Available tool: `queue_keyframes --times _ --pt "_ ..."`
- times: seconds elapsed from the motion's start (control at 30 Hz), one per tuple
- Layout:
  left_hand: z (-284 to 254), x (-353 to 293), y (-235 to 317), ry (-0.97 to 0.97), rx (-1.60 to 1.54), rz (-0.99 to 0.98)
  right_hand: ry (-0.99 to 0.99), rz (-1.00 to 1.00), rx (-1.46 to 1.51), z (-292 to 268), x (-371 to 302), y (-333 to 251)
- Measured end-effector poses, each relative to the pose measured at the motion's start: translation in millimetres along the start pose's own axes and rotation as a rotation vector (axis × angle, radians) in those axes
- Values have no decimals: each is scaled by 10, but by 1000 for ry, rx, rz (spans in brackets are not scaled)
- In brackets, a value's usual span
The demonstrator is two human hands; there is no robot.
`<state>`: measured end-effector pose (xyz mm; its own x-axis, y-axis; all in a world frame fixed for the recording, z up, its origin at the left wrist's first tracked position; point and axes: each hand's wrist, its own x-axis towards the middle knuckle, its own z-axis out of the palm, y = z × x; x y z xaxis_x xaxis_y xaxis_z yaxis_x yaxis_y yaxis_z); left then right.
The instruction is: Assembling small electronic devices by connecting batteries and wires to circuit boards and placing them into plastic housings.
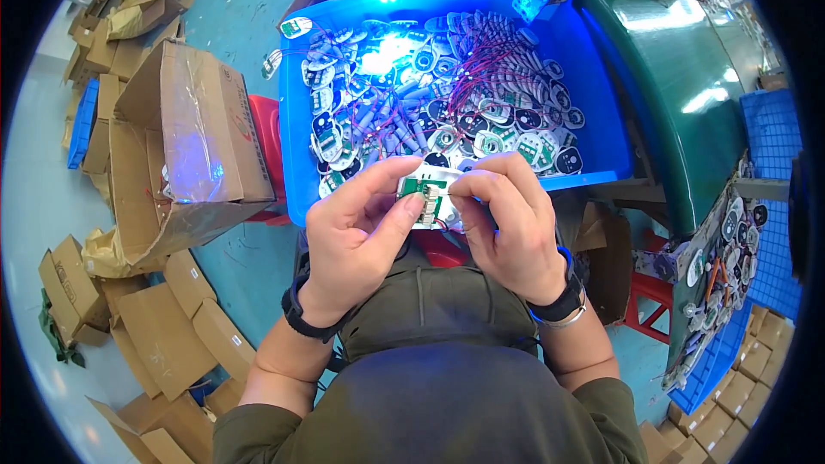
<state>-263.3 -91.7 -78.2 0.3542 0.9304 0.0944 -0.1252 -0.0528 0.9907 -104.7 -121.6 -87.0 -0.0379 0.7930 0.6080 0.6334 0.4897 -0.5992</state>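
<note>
My left hand (354, 225) grips a small white part with a green circuit board (439, 182), its thumb pressed on the front. Along the board sit several white connectors, and a short dark and red wire shows at its lower edge. At the board's right side my right hand (512, 222) is closed in a pinch, thumb against index finger; what lies between the fingertips is too small to make out. Just beyond both hands stands a large blue bin (298, 174), filled with similar white parts, green boards, grey cylinders and red and black wires.
A bright blue-white light (385, 56) glares over the bin's contents. Left stands an open cardboard box (219, 133) beside a red stool (268, 142); flattened cartons (172, 331) lie below it. On the right are a green table (675, 103) and a rack of parts (730, 241).
</note>
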Motion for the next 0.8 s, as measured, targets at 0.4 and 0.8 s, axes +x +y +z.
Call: queue_keyframes --times 0.4,0.8 --pt "3 -30 -56 27 130 99 51 97 129 78 -2 4" --pt "-29 -16 -58 -17 63 43 2 121 95 68 -1 -1"
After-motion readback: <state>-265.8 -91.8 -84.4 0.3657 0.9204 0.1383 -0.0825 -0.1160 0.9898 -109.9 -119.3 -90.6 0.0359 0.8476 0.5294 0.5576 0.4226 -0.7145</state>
